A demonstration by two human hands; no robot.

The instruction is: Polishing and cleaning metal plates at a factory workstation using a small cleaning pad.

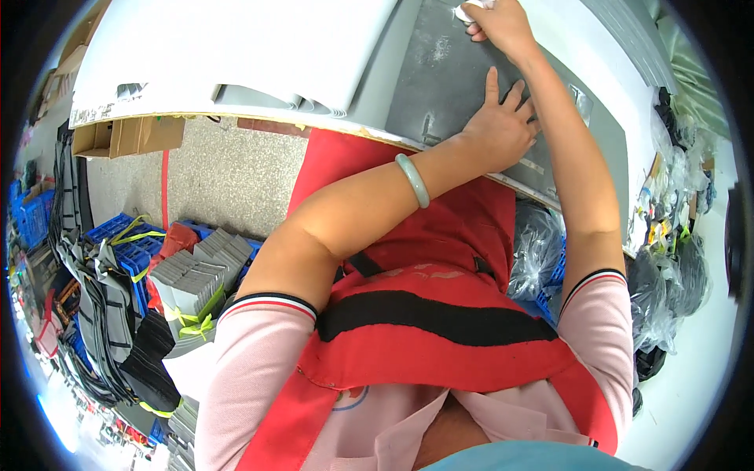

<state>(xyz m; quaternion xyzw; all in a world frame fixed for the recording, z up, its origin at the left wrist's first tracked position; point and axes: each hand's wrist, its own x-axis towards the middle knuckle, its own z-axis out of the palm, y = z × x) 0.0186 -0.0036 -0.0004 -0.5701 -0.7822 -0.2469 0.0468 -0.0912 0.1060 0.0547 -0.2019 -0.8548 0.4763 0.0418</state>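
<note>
My left hand (pixel 503 129) lies flat with its fingers spread on a dark grey sheet (pixel 424 82) near the table's front edge. A pale green bangle (pixel 412 180) circles that wrist. Farther away, at the top edge of the view, my right hand (pixel 503 30) is closed around a small white object (pixel 469 11), held against the grey sheet's far part. The object's kind is hard to make out, since fingers and the picture's edge hide part of it. A whitish smudge (pixel 438 50) marks the sheet between the two hands.
White sheeting with curled ends (pixel 302 55) covers the table's left side. An open cardboard box (pixel 129 137) shows under its edge. Left on the floor stand blue crates (pixel 133 235) and stacked grey pieces (pixel 196 263). Clear plastic bags (pixel 534 247) sit below the table and farther right.
</note>
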